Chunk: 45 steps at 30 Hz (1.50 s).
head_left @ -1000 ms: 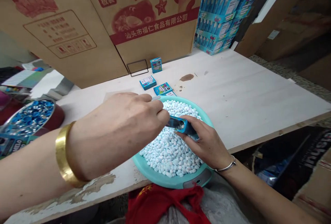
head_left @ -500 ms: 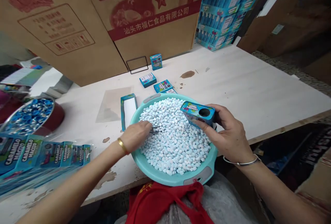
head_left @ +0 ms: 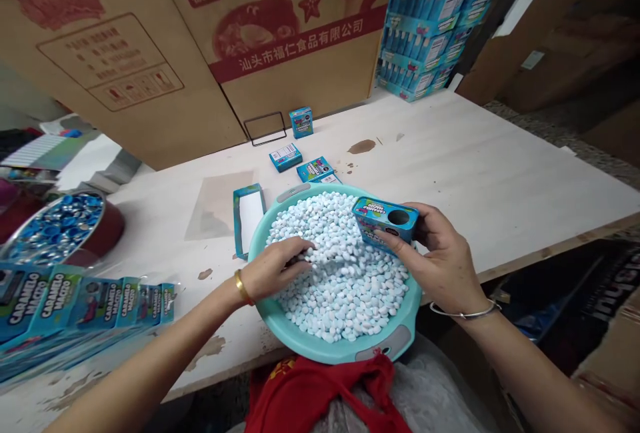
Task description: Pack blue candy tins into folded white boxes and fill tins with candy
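Around the teal basin [head_left: 305,346], small blue boxes [head_left: 286,157] and flattened cartons [head_left: 90,299]

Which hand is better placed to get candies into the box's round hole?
Left. The left hand already rests on the candies in the teal basin, while the right hand is occupied holding the small blue box, hole up.

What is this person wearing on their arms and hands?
Both forearms are bare, with no sleeves or gloves in view. The left hand has a broad gold bangle at the wrist. The right hand has a thin silver bangle at its wrist. No rings or watch can be seen.
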{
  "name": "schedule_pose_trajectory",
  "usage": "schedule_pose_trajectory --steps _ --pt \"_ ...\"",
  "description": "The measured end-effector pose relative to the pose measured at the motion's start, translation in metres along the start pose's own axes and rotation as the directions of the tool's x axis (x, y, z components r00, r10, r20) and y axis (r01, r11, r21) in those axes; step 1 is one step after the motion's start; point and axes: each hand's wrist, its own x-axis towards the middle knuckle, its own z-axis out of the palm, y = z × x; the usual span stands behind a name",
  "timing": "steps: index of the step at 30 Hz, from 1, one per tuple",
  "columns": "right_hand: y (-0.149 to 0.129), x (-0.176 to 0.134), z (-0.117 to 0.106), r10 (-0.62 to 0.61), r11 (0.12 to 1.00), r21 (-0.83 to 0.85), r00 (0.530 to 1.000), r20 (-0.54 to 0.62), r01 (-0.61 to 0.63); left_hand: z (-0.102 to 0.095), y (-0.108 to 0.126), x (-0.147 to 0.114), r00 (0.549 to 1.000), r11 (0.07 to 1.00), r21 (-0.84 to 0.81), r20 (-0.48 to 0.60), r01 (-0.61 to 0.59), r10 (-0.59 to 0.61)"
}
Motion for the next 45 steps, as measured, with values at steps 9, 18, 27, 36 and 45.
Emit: schedule_pose_trajectory --steps 9,18,27,36,45 --pt "-0.013 0.0 0.01 -0.327 0.914 -0.2 0.932 0.157 0.354 -0.089 0.059 -0.005 0.997 0.967 0.241 0.008 -0.082 0.082" --pt "-0.021 -0.006 0.029 -0.411 0.886 -0.136 0.887 0.211 0.443 -0.123 0.116 0.026 0.981 0.836 0.547 0.183 -0.045 -0.067" --pt "-0.019 -0.009 0.032 -0.316 0.94 -0.063 0.923 0.22 0.337 -0.127 0.153 0.036 0.966 0.749 0.658 0.237 -0.081 -0.104" --pt "-0.023 0.006 0.018 -0.173 0.981 0.112 0.979 0.107 0.161 -0.137 0.102 0.02 0.999 0.889 0.458 -0.042 -0.001 0.023" --pt "0.072 0.106 0.004 -0.029 0.991 0.114 0.955 -0.294 0.065 -0.115 -0.092 0.118 0.896 0.84 0.371 -0.358 0.395 -0.263"
